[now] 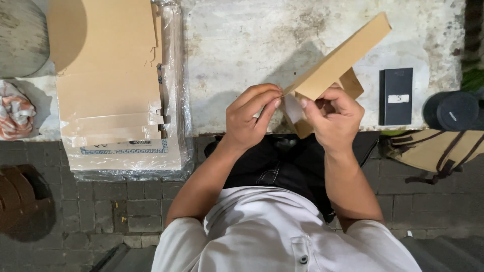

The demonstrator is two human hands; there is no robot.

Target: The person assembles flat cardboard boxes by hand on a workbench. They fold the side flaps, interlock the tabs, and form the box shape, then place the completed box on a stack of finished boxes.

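White shirt (262,226), brick paving (126,206), perhaps concrete slab (237,45)

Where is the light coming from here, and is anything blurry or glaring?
Head view: hard light from above and nearby; the box and hands throw dark shadows on the table; glare on the plastic wrap beside the flat cardboard stack; paving below is dim; everything looks sharp.

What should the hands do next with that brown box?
Probably tuck the end flap in. Both hands, left hand and right hand, pinch the near end of the cardboard box, which tilts up off the table with that end open.
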